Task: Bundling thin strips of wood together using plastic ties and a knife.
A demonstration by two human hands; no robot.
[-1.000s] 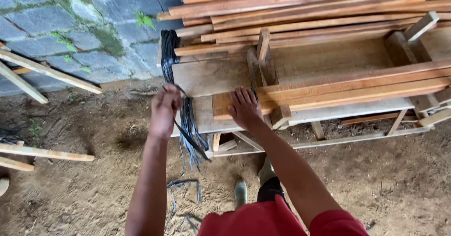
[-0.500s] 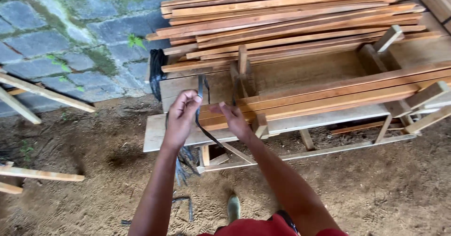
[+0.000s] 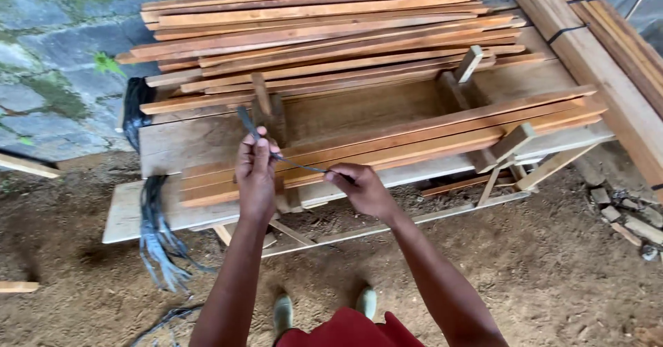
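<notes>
My left hand pinches one end of a thin black strap, whose tip sticks up above my fingers. My right hand grips the same strap further along, so it runs taut between both hands. Both hands hover over a bundle of long reddish wooden slats that lies across a low wooden workbench. An upright wooden peg stands on the bench just behind my left hand.
A bunch of black straps hangs off the bench's left end onto the dirt floor. A big stack of slats lies behind, and tied lumber lies at the right. A stone wall rises at the left. Stones lie at the right.
My hands have pulled a single strap away from the bunch and stretched it between them. The view has shifted right, so the bench and hanging straps now sit further left.
</notes>
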